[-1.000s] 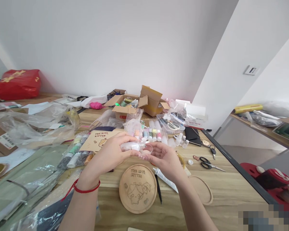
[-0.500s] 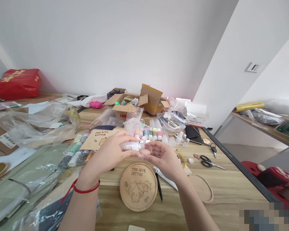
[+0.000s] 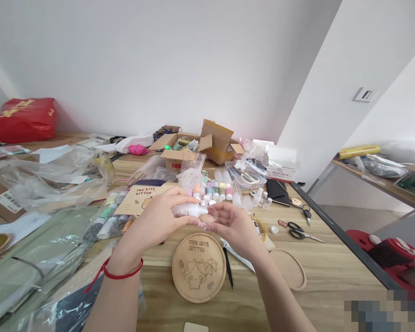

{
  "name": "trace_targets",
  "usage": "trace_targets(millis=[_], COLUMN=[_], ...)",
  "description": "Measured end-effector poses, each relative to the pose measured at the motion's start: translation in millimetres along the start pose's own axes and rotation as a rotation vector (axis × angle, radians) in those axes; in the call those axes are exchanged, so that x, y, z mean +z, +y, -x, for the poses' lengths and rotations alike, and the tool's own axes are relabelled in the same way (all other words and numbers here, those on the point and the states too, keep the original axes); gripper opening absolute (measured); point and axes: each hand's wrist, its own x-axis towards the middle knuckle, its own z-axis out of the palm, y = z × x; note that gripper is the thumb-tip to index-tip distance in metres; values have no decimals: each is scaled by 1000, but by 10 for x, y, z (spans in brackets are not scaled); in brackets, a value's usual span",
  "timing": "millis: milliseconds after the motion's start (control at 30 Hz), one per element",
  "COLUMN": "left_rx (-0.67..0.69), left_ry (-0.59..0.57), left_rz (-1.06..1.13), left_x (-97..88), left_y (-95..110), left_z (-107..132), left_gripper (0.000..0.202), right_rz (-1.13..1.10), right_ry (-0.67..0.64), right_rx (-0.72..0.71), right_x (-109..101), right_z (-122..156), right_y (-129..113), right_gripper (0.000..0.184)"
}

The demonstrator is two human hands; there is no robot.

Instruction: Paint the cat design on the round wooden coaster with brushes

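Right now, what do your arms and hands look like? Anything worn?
Both forearms are bare, with no sleeves, and neither the left hand nor the right hand wears a glove. The left wrist has a thin red cord bracelet with a loose end trailing off it. Nothing shows on the right wrist.

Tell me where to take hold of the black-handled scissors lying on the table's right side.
Take the scissors by their black finger loops, coming from above on the left of the view. They lie flat on the wooden table with the blades pointing right, so the loops are the blunt end and the side nearest the right hand.
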Motion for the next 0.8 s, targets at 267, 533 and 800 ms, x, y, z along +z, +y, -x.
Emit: trace_targets(millis=[267, 533, 800], left_rx=[-35, -23, -63], left_ry=[-19, -16, -13], left_rz=[21, 14, 61], left_x=[-9, -3, -3], left_y=[13, 11, 37], left_z=[10, -11, -17], left_gripper=[34, 34, 33], right_rz=[-23, -37, -97], right_ry=[-30, -33, -35], right_rx=[5, 30, -2], right_x=[-4, -4, -39], right_z=[6, 8, -14], right_y=[-1, -18, -9], right_gripper=[33, 34, 36])
